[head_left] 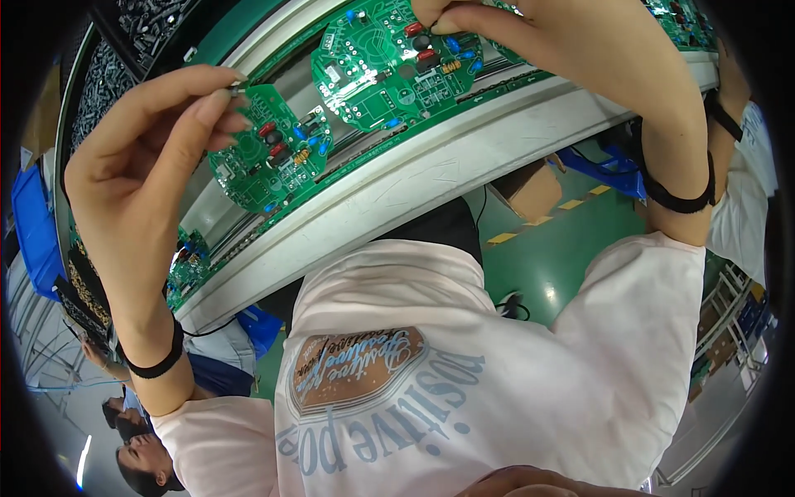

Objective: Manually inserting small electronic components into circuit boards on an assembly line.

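My left hand (pixel 141 149) is closed in a pinch above a green circuit board (pixel 248 178) at the left. A tiny metallic part (pixel 238 85) shows at its fingertips, too small to name. My right hand (pixel 530 33) reaches over a larger-looking green circuit board (pixel 356 79) in the middle. Its thumb and fingers pinch together beside a round black component (pixel 421 42); a dark bit shows at the tips, but I cannot make out what it is. Red, blue and black components stand on both boards.
The boards lie along a rail with a pale metal edge (pixel 397 157). Bins of small loose parts (pixel 124 70) stand at the far left. More boards sit at lower left (pixel 189 261) and upper right (pixel 679 25). Other people are nearby on both sides.
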Demonstrator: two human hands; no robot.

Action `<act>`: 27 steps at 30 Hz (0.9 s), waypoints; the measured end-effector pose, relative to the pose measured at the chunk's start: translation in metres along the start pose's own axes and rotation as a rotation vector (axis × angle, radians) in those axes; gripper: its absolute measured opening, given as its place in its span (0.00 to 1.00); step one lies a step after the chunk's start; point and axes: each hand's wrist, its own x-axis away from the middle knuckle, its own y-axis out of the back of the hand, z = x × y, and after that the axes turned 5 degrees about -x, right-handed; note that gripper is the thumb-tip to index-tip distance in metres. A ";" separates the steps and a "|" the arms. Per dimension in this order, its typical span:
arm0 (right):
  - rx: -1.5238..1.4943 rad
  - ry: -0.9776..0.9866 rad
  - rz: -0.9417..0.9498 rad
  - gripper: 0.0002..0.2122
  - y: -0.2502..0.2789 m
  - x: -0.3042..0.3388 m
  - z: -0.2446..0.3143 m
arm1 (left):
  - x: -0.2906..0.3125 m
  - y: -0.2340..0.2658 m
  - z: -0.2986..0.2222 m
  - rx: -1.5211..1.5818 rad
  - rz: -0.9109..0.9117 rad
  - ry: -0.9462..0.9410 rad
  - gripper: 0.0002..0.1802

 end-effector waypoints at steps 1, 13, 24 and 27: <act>0.026 0.010 -0.002 0.04 -0.001 0.000 0.000 | 0.000 0.001 0.000 -0.004 0.013 -0.004 0.12; 0.106 -0.049 0.069 0.04 0.006 -0.007 0.017 | -0.005 0.003 0.004 0.001 0.110 0.122 0.12; 0.158 -0.160 0.109 0.05 0.002 -0.012 0.036 | -0.027 -0.003 -0.032 -0.513 0.210 -0.154 0.08; 0.175 -0.187 0.106 0.04 0.001 -0.013 0.039 | -0.028 -0.004 -0.028 -0.610 0.250 -0.188 0.08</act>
